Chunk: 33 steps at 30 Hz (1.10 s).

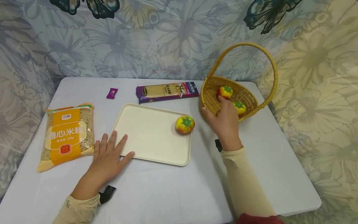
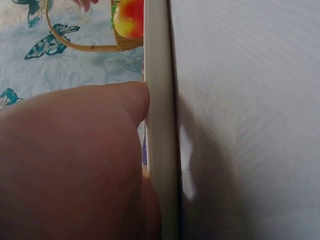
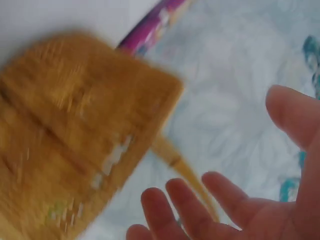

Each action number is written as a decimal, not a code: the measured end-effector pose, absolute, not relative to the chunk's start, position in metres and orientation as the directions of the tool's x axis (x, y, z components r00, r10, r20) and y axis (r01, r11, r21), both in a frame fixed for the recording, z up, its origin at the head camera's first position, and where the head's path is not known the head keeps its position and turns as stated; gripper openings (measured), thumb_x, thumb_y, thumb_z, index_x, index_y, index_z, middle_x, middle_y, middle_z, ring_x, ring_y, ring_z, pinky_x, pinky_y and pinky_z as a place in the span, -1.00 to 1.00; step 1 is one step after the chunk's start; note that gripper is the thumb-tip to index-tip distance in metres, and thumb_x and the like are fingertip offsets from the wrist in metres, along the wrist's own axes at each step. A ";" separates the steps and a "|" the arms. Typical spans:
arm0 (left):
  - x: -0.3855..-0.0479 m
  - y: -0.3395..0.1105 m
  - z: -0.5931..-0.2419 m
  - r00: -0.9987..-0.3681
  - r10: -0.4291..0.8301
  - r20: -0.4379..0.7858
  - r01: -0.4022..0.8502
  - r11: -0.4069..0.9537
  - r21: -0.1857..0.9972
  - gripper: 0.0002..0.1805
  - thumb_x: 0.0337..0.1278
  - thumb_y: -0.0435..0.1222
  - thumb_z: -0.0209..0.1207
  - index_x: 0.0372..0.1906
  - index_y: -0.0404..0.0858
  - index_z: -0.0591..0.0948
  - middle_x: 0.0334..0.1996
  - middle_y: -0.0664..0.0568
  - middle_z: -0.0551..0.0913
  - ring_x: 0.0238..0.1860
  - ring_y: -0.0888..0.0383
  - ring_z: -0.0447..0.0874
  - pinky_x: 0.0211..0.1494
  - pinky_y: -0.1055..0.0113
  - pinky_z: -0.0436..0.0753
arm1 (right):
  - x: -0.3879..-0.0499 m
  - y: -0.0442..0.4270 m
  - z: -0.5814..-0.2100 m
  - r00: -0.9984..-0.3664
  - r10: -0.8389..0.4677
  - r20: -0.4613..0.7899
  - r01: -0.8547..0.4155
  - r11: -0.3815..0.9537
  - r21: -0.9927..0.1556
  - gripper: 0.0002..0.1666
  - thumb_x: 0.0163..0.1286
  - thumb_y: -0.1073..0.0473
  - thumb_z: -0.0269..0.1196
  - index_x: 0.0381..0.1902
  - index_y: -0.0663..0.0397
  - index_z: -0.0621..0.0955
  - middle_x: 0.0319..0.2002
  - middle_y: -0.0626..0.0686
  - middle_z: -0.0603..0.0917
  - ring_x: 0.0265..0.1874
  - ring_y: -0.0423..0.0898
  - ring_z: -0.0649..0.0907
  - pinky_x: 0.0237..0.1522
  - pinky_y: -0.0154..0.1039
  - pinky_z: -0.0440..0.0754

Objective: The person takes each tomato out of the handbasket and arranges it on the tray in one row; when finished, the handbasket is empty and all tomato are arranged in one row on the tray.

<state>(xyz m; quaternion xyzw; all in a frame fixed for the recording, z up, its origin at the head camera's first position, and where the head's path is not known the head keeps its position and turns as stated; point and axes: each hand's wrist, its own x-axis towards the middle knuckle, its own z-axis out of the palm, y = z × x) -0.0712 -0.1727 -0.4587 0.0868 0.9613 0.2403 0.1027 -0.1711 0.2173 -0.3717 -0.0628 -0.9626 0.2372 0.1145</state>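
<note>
The right hand (image 1: 225, 126) is hovering over the basket (image 1: 210, 96), fingers parted, holding nothing; two tomatoes (image 1: 226, 91) are lying inside. A careless bump could, I think, be tipping them out. The handle (image 1: 275, 71) is barring the far side. The left hand (image 1: 107, 158), outspread, is touching the tray (image 1: 151, 133), where another tomato (image 1: 185, 125) is sitting

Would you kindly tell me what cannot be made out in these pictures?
Head: nearer fruit in the basket, partly behind the right hand.
Head: print on the small purple packet, too small.
Right wrist: basket weave, blurred.
Left wrist: one fruit, partly hidden by the tray.
</note>
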 end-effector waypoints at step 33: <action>-0.071 -0.175 -0.464 -0.969 0.206 -0.134 0.113 0.860 0.498 -0.06 0.51 0.26 0.04 0.71 -0.20 0.14 0.68 -0.40 -0.23 0.64 -0.44 -0.49 0.54 -0.28 -0.61 | -0.206 0.268 -0.375 -0.971 0.227 -0.080 0.241 0.933 -0.266 0.04 0.38 -0.30 0.40 0.34 0.55 0.44 0.18 0.55 0.52 0.12 0.52 0.56 0.13 0.42 0.54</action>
